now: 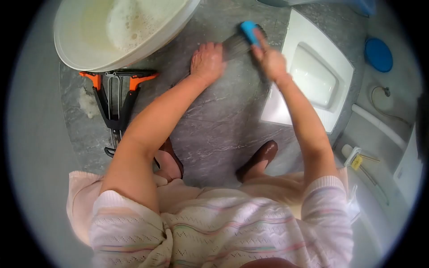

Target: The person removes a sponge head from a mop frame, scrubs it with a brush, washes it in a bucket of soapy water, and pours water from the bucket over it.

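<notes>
My right hand (270, 62) is closed around a blue scrubbing brush (249, 32), its dark bristles partly showing and blurred. Beside it, my left hand (208, 64) has its fingers bent over the near end of a dark grey-brown flat piece (237, 46). That piece stretches from my left fingers to the brush, low over the grey floor; its kind is too smeared to tell. A thin dark line runs down-left from under my left wrist. The brush appears to touch the flat piece's far end.
A large pale tub (156, 49) of foamy water stands at upper left. Below it lies an orange-and-black frame with metal rods (117, 96). A white squat toilet (317, 73) is set in the floor at right. Further right are a blue lid (378, 55) and a white pipe (380, 125).
</notes>
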### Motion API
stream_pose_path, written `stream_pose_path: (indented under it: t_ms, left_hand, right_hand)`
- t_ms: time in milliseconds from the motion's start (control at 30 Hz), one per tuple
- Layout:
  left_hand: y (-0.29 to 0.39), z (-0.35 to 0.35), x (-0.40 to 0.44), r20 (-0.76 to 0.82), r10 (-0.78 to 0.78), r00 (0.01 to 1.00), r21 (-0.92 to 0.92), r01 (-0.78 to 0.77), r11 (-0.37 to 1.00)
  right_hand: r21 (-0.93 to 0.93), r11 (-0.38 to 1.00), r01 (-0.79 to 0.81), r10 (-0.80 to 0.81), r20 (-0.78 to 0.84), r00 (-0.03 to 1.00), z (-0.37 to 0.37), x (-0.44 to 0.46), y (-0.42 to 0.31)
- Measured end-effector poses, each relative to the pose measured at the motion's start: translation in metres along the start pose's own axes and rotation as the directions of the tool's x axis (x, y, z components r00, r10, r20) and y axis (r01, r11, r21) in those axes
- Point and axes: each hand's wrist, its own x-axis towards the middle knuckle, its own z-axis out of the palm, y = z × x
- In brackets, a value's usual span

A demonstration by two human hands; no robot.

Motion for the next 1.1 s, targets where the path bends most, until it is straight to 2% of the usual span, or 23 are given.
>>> stream_pose_path:
  t_ms: [33, 67, 100, 167, 200, 233, 333, 367, 433, 533, 567, 600, 700, 767, 800, 900, 933, 1000, 1033, 1100]
  left_hand:
    - [-0.001, 0.001, 0.0, 0.0, -0.005, 1.0, -0.002, 0.005, 1.0]
    - [-0.003, 0.003, 0.0, -0.003, -0.012, 1.0, -0.004, 0.012, 1.0]
    - [-0.004, 0.005, 0.002, -0.008, -0.017, 1.0, -0.01, 0.017, 1.0]
    - [-0.004, 0.012, 0.008, -0.044, -0.027, 0.999, 0.004, 0.027, 1.0]
    - [0.0, 0.015, 0.005, -0.065, -0.022, 0.998, 0.012, 0.023, 1.0]
    - [0.0, 0.015, 0.005, -0.053, -0.02, 0.998, 0.006, 0.021, 1.0]
    - [-0.004, 0.011, 0.003, -0.017, -0.005, 1.0, 0.005, 0.005, 1.0]
    - [-0.004, 0.009, 0.003, -0.019, 0.004, 1.0, 0.004, -0.004, 1.0]
    - [0.0, 0.008, -0.002, -0.039, 0.023, 0.999, 0.012, -0.023, 1.0]
    - [-0.002, 0.013, 0.002, -0.054, -0.003, 0.999, 0.034, 0.005, 0.999]
    - [0.005, 0.01, 0.002, -0.051, -0.003, 0.999, 0.038, 0.005, 0.999]
    - [0.005, 0.007, 0.003, -0.044, -0.001, 0.999, 0.045, 0.003, 0.999]
    - [0.002, 0.005, 0.002, -0.045, 0.053, 0.998, 0.087, -0.049, 0.995]
    - [-0.001, 0.007, 0.002, -0.056, 0.041, 0.998, 0.079, -0.036, 0.996]
    - [0.004, 0.009, 0.003, -0.072, 0.042, 0.997, 0.07, -0.037, 0.997]
    - [-0.002, 0.013, 0.009, -0.117, 0.025, 0.993, 0.015, -0.023, 1.0]
    - [-0.004, 0.009, 0.013, -0.128, 0.0, 0.992, -0.039, -0.005, 0.999]
    - [-0.004, 0.004, 0.02, -0.133, -0.046, 0.99, -0.144, 0.027, 0.989]
    - [0.004, -0.01, 0.021, -0.079, -0.052, 0.996, -0.17, 0.038, 0.985]
    - [0.021, -0.044, 0.027, 0.037, -0.064, 0.997, -0.214, 0.071, 0.974]
  right_hand:
    - [-0.002, 0.985, -0.171, 0.171, -0.011, 0.985, -0.009, 0.013, 0.015]
    - [0.048, 0.989, -0.14, 0.145, -0.123, 0.982, -0.008, 0.022, 0.056]
    - [0.084, 0.969, -0.231, 0.236, -0.068, 0.969, -0.028, 0.02, 0.066]
    - [0.19, 0.965, -0.181, 0.199, -0.08, 0.977, -0.038, 0.007, 0.039]
    - [0.127, 0.985, -0.119, 0.127, -0.063, 0.99, -0.036, -0.002, 0.013]
    - [0.105, 0.984, 0.146, -0.119, -0.234, 0.965, -0.011, -0.017, -0.002]
    - [-0.037, 0.995, 0.095, -0.094, 0.015, 0.995, 0.002, -0.012, -0.008]
    - [-0.054, 0.998, 0.01, -0.011, -0.022, 1.0, 0.0, 0.002, 0.018]
    - [0.107, 0.979, -0.172, 0.185, -0.129, 0.974, -0.009, 0.018, 0.076]
    - [0.157, 0.978, -0.137, 0.153, -0.092, 0.984, -0.026, -0.006, 0.045]
    - [0.067, 0.998, 0.009, 0.001, -0.153, 0.988, -0.014, -0.018, 0.024]
    - [0.061, 0.984, 0.166, -0.154, -0.172, 0.973, -0.005, -0.029, -0.003]
    - [-0.013, 0.998, -0.064, 0.065, 0.102, 0.993, -0.012, -0.009, 0.002]
    - [0.114, 0.98, -0.164, 0.169, -0.036, 0.985, -0.015, -0.003, 0.022]
    - [0.204, 0.952, -0.23, 0.246, -0.056, 0.968, -0.02, -0.005, 0.03]
    - [0.357, 0.91, -0.212, 0.297, -0.202, 0.933, 0.004, -0.025, 0.038]
    - [0.404, 0.886, -0.228, 0.332, -0.208, 0.92, 0.015, -0.037, 0.034]
    - [0.444, 0.834, -0.328, 0.418, -0.119, 0.901, 0.034, -0.063, 0.018]
    - [0.451, 0.81, -0.375, 0.448, -0.064, 0.892, 0.039, -0.075, 0.011]
    - [0.376, 0.878, -0.297, 0.319, 0.005, 0.948, 0.028, -0.084, 0.014]
